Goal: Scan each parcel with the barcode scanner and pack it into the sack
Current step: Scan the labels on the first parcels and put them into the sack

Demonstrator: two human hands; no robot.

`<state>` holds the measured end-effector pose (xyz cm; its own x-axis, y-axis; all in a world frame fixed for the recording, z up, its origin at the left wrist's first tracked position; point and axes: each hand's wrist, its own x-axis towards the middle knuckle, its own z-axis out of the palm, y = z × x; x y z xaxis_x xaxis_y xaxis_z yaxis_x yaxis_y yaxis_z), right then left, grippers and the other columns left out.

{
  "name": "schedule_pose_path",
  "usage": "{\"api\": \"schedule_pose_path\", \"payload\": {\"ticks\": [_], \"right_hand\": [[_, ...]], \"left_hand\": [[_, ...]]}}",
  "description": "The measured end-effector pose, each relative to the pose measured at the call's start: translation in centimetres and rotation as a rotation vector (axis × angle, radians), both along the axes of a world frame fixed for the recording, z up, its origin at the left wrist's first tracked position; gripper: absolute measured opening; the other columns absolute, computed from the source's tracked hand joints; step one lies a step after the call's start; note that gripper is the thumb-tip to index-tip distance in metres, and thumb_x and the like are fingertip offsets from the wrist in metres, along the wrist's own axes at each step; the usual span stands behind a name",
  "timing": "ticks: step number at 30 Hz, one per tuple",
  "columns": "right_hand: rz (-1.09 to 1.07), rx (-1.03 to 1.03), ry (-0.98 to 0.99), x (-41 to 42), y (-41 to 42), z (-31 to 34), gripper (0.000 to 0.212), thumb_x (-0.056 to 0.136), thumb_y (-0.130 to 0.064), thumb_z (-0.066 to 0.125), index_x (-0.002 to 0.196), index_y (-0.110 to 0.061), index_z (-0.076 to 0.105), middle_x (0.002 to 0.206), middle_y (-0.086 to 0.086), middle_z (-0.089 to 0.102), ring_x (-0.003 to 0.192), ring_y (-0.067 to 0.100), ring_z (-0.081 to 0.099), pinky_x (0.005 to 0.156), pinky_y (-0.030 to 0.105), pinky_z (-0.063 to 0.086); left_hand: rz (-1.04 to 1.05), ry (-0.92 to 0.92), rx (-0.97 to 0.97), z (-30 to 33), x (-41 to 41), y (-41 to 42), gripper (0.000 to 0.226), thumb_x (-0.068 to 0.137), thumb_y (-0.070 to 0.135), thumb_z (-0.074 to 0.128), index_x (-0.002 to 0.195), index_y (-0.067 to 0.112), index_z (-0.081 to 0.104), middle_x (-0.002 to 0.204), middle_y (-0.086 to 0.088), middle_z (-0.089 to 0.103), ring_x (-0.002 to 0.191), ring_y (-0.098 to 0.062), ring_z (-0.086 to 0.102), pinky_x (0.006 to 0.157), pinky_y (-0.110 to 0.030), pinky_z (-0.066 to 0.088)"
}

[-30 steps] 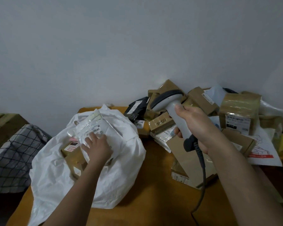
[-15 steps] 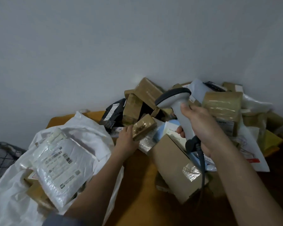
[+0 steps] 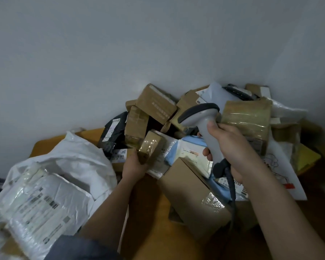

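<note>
Left hand (image 3: 134, 165) is closed around the lower end of a small taped cardboard parcel (image 3: 152, 145), which is tilted and sits at the near edge of the parcel pile (image 3: 186, 117). Whether the parcel is lifted clear of the items beneath cannot be determined.

Right hand (image 3: 231, 147) grips the handle of a grey barcode scanner (image 3: 203, 119); the scanner head points toward 9 o'clock, above and at 2 o'clock from the small parcel. A dark cable (image 3: 232, 188) runs down from the handle base toward 6 o'clock.

White sack (image 3: 69, 162) lies at 8 o'clock from the left hand, mouth open, on an orange-brown table (image 3: 154, 231). A bubble-wrap mailer with a printed label (image 3: 39, 203) rests in the sack opening.

The pile is stacked against a grey wall (image 3: 120, 44) at 12 to 2 o'clock. Noted items: a black poly mailer (image 3: 114, 132) at 11 o'clock from the left hand, a large tape-wrapped box (image 3: 250, 119) behind the right hand, a plain brown carton (image 3: 191, 199) between the two forearms, and a pale blue packet (image 3: 188, 147) just behind that carton.

A dark sleeve (image 3: 79, 248) shows at the bottom edge
</note>
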<state>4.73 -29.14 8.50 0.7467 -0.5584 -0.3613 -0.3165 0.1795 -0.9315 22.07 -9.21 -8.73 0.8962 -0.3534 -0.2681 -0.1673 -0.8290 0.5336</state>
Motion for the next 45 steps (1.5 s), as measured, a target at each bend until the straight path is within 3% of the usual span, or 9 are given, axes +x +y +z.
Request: {"api": "schedule_pose_path", "payload": {"ticks": [5, 11, 15, 19, 25, 33, 38, 42, 45], "right_hand": [[-0.040, 0.050, -0.048, -0.4, 0.9, 0.1, 0.031, 0.100, -0.040, 0.049, 0.102, -0.012, 0.063, 0.091, 0.014, 0.059, 0.045, 0.009, 0.058, 0.042, 0.022, 0.045], [-0.094, 0.099, -0.129, -1.3, 2.6, -0.1, 0.028, 0.092, -0.038, 0.065, 0.102, -0.012, 0.062, 0.092, 0.010, 0.068, 0.049, 0.008, 0.059, 0.053, 0.029, 0.048], [-0.163, 0.130, -0.147, -2.4, 3.4, -0.3, 0.041, 0.085, -0.035, 0.074, 0.108, -0.006, 0.060, 0.090, 0.012, 0.068, 0.047, 0.005, 0.060, 0.049, 0.025, 0.049], [-0.171, 0.147, -0.139, -3.5, 4.0, -0.6, 0.056, 0.076, -0.040, 0.081, 0.112, -0.002, 0.060, 0.094, 0.014, 0.071, 0.054, 0.009, 0.061, 0.050, 0.025, 0.050], [-0.146, 0.169, -0.126, -4.5, 5.6, -0.5, 0.059, 0.076, -0.030, 0.083, 0.120, -0.001, 0.056, 0.093, 0.014, 0.073, 0.050, 0.008, 0.059, 0.045, 0.021, 0.047], [-0.087, -0.029, -0.103, -5.1, 7.1, 0.5, 0.062, 0.073, -0.018, 0.086, 0.123, -0.006, 0.050, 0.097, 0.014, 0.070, 0.067, 0.013, 0.066, 0.053, 0.025, 0.049], [0.120, -0.267, -0.077, -5.9, 8.0, 1.9, 0.064, 0.068, -0.017, 0.089, 0.119, -0.017, 0.049, 0.103, 0.005, 0.065, 0.084, 0.018, 0.067, 0.061, 0.034, 0.054], [0.221, -0.373, -0.091, -6.6, 8.8, 2.2, 0.065, 0.065, -0.021, 0.090, 0.116, -0.021, 0.050, 0.100, 0.000, 0.062, 0.084, 0.015, 0.065, 0.072, 0.039, 0.057], [0.190, -0.318, -0.131, -7.0, 9.0, 2.2, 0.044, 0.078, -0.026, 0.081, 0.112, -0.017, 0.054, 0.092, 0.005, 0.065, 0.066, 0.008, 0.065, 0.059, 0.030, 0.055]], "left_hand": [[0.077, 0.216, -0.316, 2.4, -1.1, 0.9, 0.034, 0.084, 0.024, 0.074, 0.110, 0.026, 0.052, 0.097, 0.018, 0.057, 0.095, -0.005, 0.058, 0.064, -0.011, 0.040], [-0.096, -0.066, -0.530, 6.9, -4.1, 1.8, 0.042, 0.072, 0.010, 0.083, 0.098, 0.025, 0.054, 0.100, 0.015, 0.061, 0.089, 0.006, 0.059, 0.071, -0.014, 0.053], [-0.280, -0.445, -0.468, 9.1, -6.2, 2.7, 0.045, 0.068, 0.001, 0.081, 0.103, 0.016, 0.056, 0.108, 0.001, 0.056, 0.091, -0.005, 0.053, 0.075, -0.030, 0.053], [-0.359, -0.707, -0.403, 10.7, -8.1, 3.5, 0.048, 0.070, -0.005, 0.080, 0.108, 0.008, 0.053, 0.127, -0.012, 0.053, 0.116, -0.027, 0.055, 0.082, -0.041, 0.057], [-0.398, -0.886, -0.429, 12.8, -10.7, 4.6, 0.055, 0.071, -0.008, 0.079, 0.107, 0.015, 0.044, 0.127, -0.021, 0.055, 0.121, -0.033, 0.054, 0.087, -0.034, 0.056], [-0.076, -0.648, -0.659, 14.9, -12.4, 7.0, 0.059, 0.075, 0.018, 0.060, 0.132, 0.008, 0.046, 0.135, -0.005, 0.035, 0.123, 0.010, 0.031, 0.103, -0.010, 0.035], [-0.358, -0.380, -0.375, 15.4, -13.0, 7.8, 0.076, 0.080, 0.015, 0.073, 0.147, 0.020, 0.037, 0.148, -0.001, 0.038, 0.140, -0.019, 0.030, 0.117, -0.041, 0.027], [-0.295, -0.068, -0.371, 14.9, -13.7, 8.1, 0.063, 0.079, 0.019, 0.080, 0.134, 0.027, 0.052, 0.124, 0.004, 0.048, 0.113, -0.015, 0.052, 0.090, -0.020, 0.051], [-0.167, -0.106, -0.339, 14.5, -14.1, 8.5, 0.057, 0.080, 0.022, 0.079, 0.132, 0.020, 0.055, 0.122, 0.002, 0.048, 0.104, -0.016, 0.054, 0.081, -0.019, 0.053]]}}
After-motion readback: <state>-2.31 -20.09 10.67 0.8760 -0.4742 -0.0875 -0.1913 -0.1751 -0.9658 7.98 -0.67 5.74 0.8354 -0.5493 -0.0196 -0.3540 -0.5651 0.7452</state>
